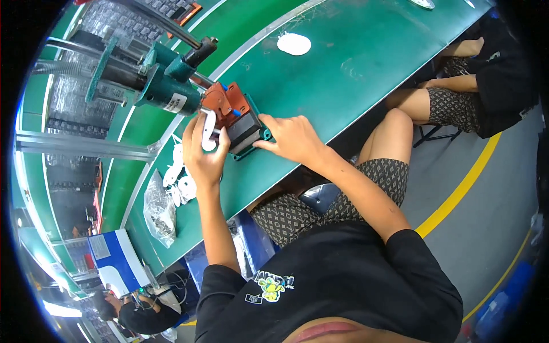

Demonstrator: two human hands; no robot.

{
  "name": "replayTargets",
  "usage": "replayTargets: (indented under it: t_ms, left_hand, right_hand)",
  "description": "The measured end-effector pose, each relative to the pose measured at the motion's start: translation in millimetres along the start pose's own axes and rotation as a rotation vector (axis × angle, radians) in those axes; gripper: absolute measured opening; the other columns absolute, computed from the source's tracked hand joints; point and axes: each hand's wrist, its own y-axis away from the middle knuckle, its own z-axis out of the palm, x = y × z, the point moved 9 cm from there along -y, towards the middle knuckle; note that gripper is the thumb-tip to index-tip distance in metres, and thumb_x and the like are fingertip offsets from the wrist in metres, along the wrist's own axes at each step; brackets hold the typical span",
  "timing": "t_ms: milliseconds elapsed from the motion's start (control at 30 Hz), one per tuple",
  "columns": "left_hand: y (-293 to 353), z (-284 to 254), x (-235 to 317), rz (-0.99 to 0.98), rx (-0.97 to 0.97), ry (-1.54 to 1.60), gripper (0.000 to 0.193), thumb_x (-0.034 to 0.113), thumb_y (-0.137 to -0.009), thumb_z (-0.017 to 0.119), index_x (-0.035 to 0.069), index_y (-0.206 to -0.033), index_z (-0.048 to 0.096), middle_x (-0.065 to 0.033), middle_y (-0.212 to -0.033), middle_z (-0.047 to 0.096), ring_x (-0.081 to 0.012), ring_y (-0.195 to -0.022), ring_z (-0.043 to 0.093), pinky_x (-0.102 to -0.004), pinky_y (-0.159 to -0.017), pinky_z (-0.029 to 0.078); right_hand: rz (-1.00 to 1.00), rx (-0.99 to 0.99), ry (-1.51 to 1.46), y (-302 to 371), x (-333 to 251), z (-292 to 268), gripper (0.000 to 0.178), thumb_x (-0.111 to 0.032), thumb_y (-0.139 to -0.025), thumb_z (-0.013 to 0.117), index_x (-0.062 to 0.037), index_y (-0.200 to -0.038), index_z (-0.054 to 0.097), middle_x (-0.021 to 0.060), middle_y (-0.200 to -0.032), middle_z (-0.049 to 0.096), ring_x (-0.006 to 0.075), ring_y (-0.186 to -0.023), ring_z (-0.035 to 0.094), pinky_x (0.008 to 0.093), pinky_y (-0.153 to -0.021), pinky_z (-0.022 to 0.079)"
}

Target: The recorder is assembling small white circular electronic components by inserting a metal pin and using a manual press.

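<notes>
My left hand (203,154) pinches a white curved plastic part (209,127) between thumb and fingers, right beside an orange fixture (227,100). The fixture has blue pegs and sits below the head of a green bench press (166,94). My right hand (297,139) rests at the near right side of the fixture's dark block (243,130). Its thumb and forefinger are spread at the green base, and no object shows in its grasp. The left fingertips are partly hidden behind the white part.
Several loose white parts (186,186) and a clear plastic bag (160,208) lie on the green bench (337,68) at left. A white disc-shaped part (294,44) lies farther back. A blue-and-white box (119,260) stands at lower left. Another person (492,80) sits at far right.
</notes>
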Motion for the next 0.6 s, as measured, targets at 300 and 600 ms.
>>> replayTargets:
  t_ms: [300, 600]
  left_hand:
    - [131.7, 31.2, 14.5, -0.976, 0.102, 1.055, 0.039, 0.024, -0.093, 0.051, -0.008, -0.116, 0.056, -0.0136, -0.11, 0.063, -0.0222, -0.102, 0.062, -0.0331, -0.09, 0.046]
    - [109.4, 48.5, 45.8, -0.943, -0.059, 1.28, 0.039, 0.023, -0.097, 0.052, -0.005, -0.123, 0.054, -0.0101, -0.118, 0.06, -0.0152, -0.107, 0.056, -0.0292, -0.092, 0.044]
  right_hand:
    - [-0.461, 0.119, -0.152, 15.0, -48.8, -31.6, 0.069, -0.049, -0.065, 0.081, -0.0036, -0.114, 0.062, 0.002, -0.059, 0.055, 0.0161, -0.046, 0.054, 0.0287, -0.046, 0.043]
    - [-0.453, 0.056, -0.136, 14.4, -33.6, -32.2, 0.07, -0.029, -0.063, 0.086, -0.0023, -0.122, 0.06, 0.0031, -0.065, 0.063, 0.0108, -0.048, 0.054, 0.0266, -0.045, 0.043]
